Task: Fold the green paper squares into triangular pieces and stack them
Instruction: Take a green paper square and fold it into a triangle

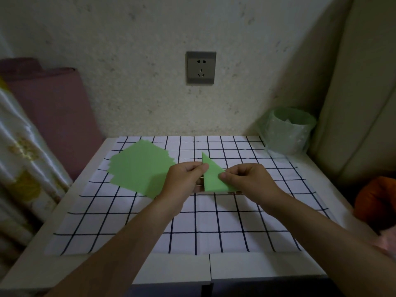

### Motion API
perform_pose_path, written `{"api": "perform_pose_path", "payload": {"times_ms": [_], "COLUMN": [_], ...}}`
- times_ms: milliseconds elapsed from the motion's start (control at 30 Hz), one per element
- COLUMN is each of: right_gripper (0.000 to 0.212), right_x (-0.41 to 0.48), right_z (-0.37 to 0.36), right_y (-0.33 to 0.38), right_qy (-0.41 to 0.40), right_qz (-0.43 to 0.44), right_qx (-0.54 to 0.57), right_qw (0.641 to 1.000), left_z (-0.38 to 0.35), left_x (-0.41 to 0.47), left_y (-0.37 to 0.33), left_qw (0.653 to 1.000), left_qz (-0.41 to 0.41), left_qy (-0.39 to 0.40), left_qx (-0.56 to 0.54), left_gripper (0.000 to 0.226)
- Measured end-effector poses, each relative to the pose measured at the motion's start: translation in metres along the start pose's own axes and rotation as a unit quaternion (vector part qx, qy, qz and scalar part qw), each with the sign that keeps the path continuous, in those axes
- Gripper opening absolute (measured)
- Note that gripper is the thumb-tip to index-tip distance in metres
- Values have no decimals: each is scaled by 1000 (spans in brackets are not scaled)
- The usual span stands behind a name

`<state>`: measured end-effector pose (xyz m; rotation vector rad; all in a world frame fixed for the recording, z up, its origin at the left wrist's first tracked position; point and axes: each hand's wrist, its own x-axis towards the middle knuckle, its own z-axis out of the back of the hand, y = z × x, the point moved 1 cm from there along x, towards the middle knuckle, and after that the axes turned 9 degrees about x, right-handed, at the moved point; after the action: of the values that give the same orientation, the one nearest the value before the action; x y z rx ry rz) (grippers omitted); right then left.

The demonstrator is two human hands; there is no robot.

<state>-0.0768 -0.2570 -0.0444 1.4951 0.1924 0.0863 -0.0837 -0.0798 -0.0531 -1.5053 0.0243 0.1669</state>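
A folded green paper triangle [211,176] is held just above the checked cloth at the table's middle, one point aimed away from me. My left hand [184,181] pinches its left edge between thumb and fingers. My right hand [248,181] pinches its right corner, the thumb lying on top of the paper. To the left lies a loose pile of flat green paper squares [139,168], slightly fanned out; my left hand overlaps the pile's near right corner.
A white cloth with a dark grid [192,221] covers the white table [267,266]. A pale green bin [289,131] stands at the back right corner. Pink rolled fabric [53,103] leans at the left, an orange thing [377,198] sits at the right edge.
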Motion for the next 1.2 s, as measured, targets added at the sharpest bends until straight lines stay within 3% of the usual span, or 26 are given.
{"api": "perform_pose_path", "payload": {"times_ms": [200,400,567,800,1100,1200], "right_gripper": [13,18,16,9,9,11], "right_x": [-1,-5,-6,-5,-3,-3], "right_z": [-3,0,3,-3,-4,-3], "right_y": [2,4,4,2,3,1], "right_qy": [-4,50,32,16,-4,-13], "right_qz": [-6,-42,-43,-33,-61,-64], "right_qx": [-15,-36,-32,-56,-11,-6], "right_qw": [1000,997,998,998,998,998], "left_z": [3,4,4,-5,-6,-4], "left_x": [4,2,2,-7,-6,-6], "left_y": [1,-1,0,-1,0,0], "left_qw": [999,998,997,999,998,999], "left_qz": [-10,-20,-23,-40,-30,-7], "left_qy": [-40,-57,-68,-21,-34,13], "left_qx": [-12,-19,-19,28,36,51], "left_gripper": [24,16,13,12,14,18]}}
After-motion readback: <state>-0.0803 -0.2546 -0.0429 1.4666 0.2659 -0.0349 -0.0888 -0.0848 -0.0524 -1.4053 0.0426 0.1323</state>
